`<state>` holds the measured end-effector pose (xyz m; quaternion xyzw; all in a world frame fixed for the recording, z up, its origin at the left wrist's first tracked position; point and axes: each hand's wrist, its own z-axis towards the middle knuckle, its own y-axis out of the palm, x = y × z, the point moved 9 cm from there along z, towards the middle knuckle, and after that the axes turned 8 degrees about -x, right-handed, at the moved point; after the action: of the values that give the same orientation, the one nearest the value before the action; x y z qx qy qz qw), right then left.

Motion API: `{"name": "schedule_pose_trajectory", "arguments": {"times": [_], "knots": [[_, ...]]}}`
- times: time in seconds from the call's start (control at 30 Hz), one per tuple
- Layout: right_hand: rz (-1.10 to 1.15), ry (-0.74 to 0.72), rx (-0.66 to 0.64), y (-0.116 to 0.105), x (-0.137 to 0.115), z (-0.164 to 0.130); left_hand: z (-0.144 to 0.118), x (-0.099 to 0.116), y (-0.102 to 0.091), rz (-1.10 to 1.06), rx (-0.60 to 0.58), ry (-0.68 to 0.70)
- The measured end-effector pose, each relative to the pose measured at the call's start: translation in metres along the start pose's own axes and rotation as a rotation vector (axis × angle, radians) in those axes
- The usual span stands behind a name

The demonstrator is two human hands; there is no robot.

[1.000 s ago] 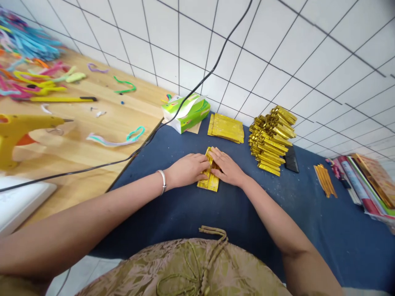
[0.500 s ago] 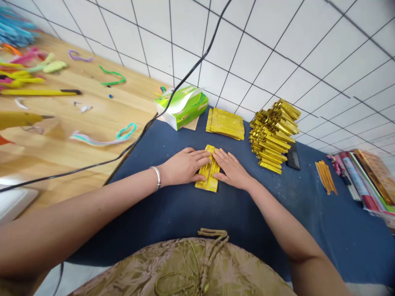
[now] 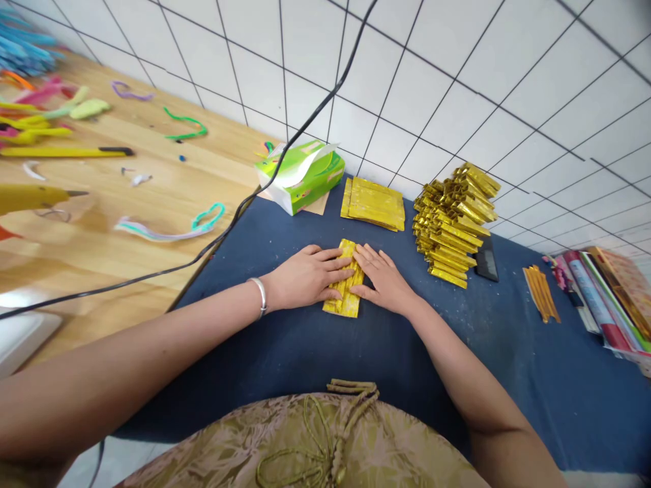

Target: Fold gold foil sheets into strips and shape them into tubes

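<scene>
A folded gold foil paper (image 3: pixel 346 290) lies on the dark blue cloth (image 3: pixel 285 346) in front of me. My left hand (image 3: pixel 305 278), a silver bangle on its wrist, lies flat on the paper's left side with fingers spread. On the paper's right side my right hand (image 3: pixel 385 279) presses down, its fingertips meeting the left hand's near the top fold. Both hands touch the paper and pin it to the cloth.
A flat stack of gold sheets (image 3: pixel 375 204) and a tall pile of folded gold pieces (image 3: pixel 451 225) lie beyond my hands. A green tissue box (image 3: pixel 301 176), a black cable (image 3: pixel 285 156), a yellow glue gun (image 3: pixel 30 198), pipe cleaners (image 3: pixel 167 227), orange strips (image 3: pixel 542 293) and books (image 3: pixel 605 298) surround them.
My fingers have slid outward a little along the gold paper, flattening it. The view has shifted slightly to the right.
</scene>
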<state>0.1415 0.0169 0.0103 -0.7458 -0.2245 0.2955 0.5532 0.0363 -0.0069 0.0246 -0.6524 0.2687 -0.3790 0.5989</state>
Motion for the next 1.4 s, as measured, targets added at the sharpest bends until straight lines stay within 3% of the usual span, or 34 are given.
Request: {"name": "schedule_pose_trajectory", "arguments": {"times": [0.2,0.47,0.6,0.73,0.83,1.1,1.4], "knots": [[0.046,0.036,0.020,-0.005,0.018,0.008,0.000,-0.002,0.002,-0.022,-0.011,-0.015],[0.022,0.198,0.220,-0.031,0.063,0.026,0.001,-0.003,0.003,-0.042,-0.019,-0.029],[0.036,0.238,0.316,-0.041,0.042,0.012,0.001,-0.002,0.001,-0.041,-0.023,-0.026],[0.065,0.124,0.194,-0.021,-0.010,-0.010,0.001,-0.002,-0.001,-0.055,-0.026,-0.021],[0.059,0.114,0.090,-0.003,-0.029,-0.021,0.000,-0.004,-0.002,-0.061,-0.011,-0.028],[0.050,0.107,0.033,0.006,-0.025,-0.022,0.008,-0.012,-0.007,-0.062,-0.011,-0.004],[0.047,0.094,0.016,0.012,-0.025,-0.025,0.018,-0.024,0.008,-0.018,-0.074,-0.014]]}}
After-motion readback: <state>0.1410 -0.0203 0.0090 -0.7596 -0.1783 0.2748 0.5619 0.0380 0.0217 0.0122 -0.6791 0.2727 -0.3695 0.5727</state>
